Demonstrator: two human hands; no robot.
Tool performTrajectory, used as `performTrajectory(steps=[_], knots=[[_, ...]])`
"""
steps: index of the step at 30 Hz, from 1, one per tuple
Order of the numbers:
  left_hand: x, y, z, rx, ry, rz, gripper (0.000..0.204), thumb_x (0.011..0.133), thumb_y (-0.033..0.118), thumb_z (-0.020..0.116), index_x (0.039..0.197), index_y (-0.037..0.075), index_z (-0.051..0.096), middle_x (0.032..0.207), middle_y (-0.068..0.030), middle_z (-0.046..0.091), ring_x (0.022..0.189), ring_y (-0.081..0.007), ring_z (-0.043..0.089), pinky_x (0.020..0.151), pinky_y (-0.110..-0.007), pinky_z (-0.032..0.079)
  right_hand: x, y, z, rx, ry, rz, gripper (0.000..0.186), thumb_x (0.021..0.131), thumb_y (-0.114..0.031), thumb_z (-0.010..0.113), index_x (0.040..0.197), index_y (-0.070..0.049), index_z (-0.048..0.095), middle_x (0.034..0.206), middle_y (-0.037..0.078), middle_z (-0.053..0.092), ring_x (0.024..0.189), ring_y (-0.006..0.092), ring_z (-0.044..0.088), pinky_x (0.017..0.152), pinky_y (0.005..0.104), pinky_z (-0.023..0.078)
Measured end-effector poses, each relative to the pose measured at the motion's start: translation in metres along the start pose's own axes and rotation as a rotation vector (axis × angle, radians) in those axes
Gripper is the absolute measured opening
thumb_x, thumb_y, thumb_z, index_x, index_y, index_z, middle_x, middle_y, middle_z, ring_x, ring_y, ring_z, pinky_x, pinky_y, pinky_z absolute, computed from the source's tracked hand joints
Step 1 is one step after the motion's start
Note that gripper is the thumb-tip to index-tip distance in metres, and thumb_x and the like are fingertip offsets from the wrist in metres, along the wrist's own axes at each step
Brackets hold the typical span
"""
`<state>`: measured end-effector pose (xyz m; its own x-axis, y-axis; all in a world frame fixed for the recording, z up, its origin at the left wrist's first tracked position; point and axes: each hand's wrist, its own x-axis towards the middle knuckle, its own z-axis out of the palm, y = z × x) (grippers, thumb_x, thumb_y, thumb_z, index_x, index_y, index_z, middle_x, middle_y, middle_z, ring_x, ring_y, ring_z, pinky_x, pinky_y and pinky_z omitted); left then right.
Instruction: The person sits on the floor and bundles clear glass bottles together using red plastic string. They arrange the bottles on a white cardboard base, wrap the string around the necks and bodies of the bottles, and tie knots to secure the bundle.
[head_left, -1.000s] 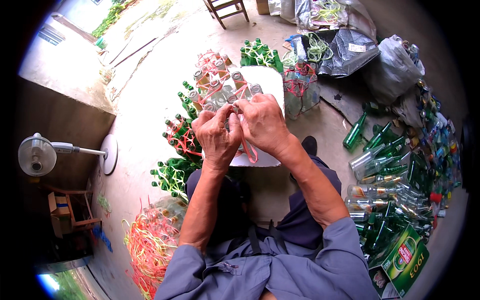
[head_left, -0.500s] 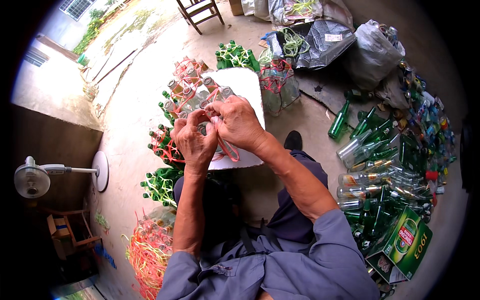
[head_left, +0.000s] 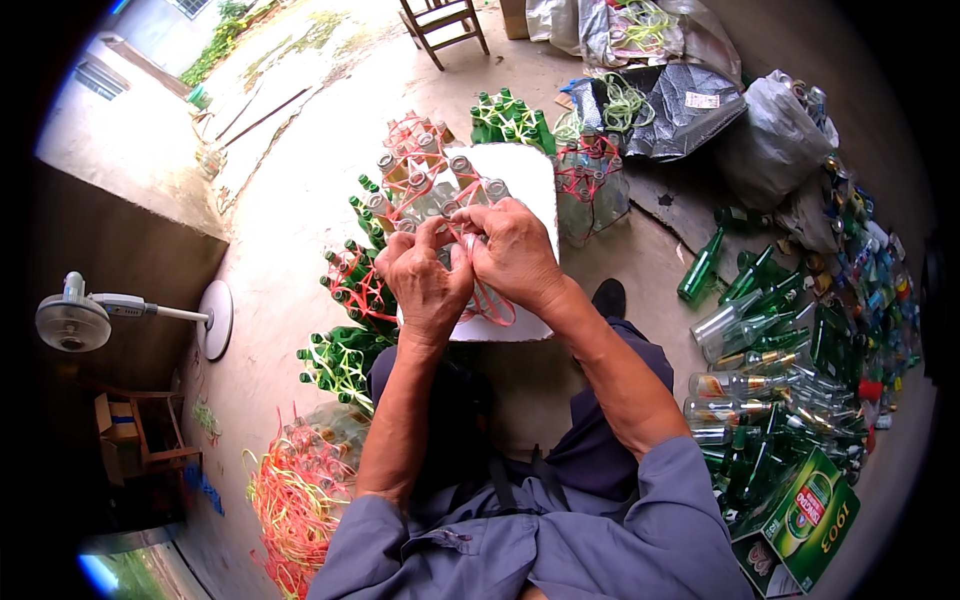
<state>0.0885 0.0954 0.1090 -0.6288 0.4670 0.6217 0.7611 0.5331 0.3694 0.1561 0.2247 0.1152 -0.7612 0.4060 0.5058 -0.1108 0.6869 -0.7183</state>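
Note:
Several clear glass bottles [head_left: 424, 204] stand upright in a cluster on a white-topped table [head_left: 532, 205], red plastic twine [head_left: 492, 308] laced around their necks. At the near side of the cluster, my left hand [head_left: 428, 288] and my right hand [head_left: 516, 256] are close together. Both have thumb and fingers pinched on the twine. A loose loop of it hangs below my right hand onto the tabletop. My fingers partly hide the nearest bottles and the exact spot being gripped.
Bundles of green bottles [head_left: 340, 362] tied with twine stand left of the table. A tangled heap of red and yellow twine [head_left: 292, 505] lies at lower left. Loose bottles [head_left: 745, 385] and a green carton [head_left: 808, 520] cover the right floor. A fan [head_left: 75, 322] stands at far left.
The view has shifted, so the scene sits further right in it. Both hands stay at the bottle necks, still pinching the twine, with small finger movements.

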Motion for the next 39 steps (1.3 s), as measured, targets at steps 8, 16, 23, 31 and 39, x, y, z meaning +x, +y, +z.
performTrajectory(steps=[8,16,23,31,39], knots=[[0.001,0.0001,0.0058,-0.059,0.005,-0.036,0.05,0.076,0.016,0.073,0.123,0.0,0.067,0.085,-0.0008,0.076,0.089,-0.0225,0.062,0.093,-0.041,0.037,0.0022,0.0043,-0.0041,0.055,-0.05,-0.012,0.02,0.085,-0.011,0.067,0.103,-0.008,0.076,0.078,0.011,0.07,0.083,0.0315,0.065,0.079,0.0449,0.052],[0.0005,0.0059,0.0052,-0.036,0.018,-0.075,0.048,0.076,0.013,0.073,0.123,0.007,0.068,0.08,-0.0022,0.072,0.086,-0.023,0.063,0.09,-0.042,0.039,0.0017,-0.0019,-0.0061,0.026,-0.07,-0.012,0.028,0.081,-0.002,0.066,0.107,-0.006,0.076,0.082,0.015,0.067,0.084,0.0317,0.063,0.079,0.0444,0.052],[-0.0011,0.003,0.0038,-0.066,0.023,-0.09,0.046,0.077,0.014,0.075,0.122,0.008,0.069,0.076,-0.0001,0.071,0.085,-0.0221,0.062,0.089,-0.042,0.039,0.0008,0.0009,-0.001,0.094,-0.055,-0.002,0.03,0.08,0.0,0.066,0.108,-0.004,0.076,0.085,0.014,0.069,0.085,0.0302,0.065,0.077,0.0417,0.053],[-0.0021,0.0046,0.0029,-0.126,-0.005,-0.141,0.049,0.078,0.013,0.075,0.126,0.009,0.068,0.08,0.0001,0.073,0.091,-0.0212,0.061,0.096,-0.041,0.037,0.0018,-0.0014,-0.0032,0.013,-0.063,-0.041,0.026,0.084,-0.001,0.066,0.107,-0.004,0.076,0.085,0.014,0.069,0.085,0.0306,0.065,0.077,0.0424,0.053],[-0.003,0.0036,0.0041,-0.251,-0.011,-0.221,0.05,0.077,0.012,0.075,0.126,0.007,0.066,0.085,-0.0013,0.075,0.101,-0.0226,0.062,0.103,-0.042,0.036,0.0022,-0.0036,-0.0048,-0.026,-0.031,-0.092,0.022,0.083,-0.001,0.067,0.103,-0.004,0.075,0.084,0.016,0.068,0.084,0.0352,0.063,0.077,0.0461,0.052]])
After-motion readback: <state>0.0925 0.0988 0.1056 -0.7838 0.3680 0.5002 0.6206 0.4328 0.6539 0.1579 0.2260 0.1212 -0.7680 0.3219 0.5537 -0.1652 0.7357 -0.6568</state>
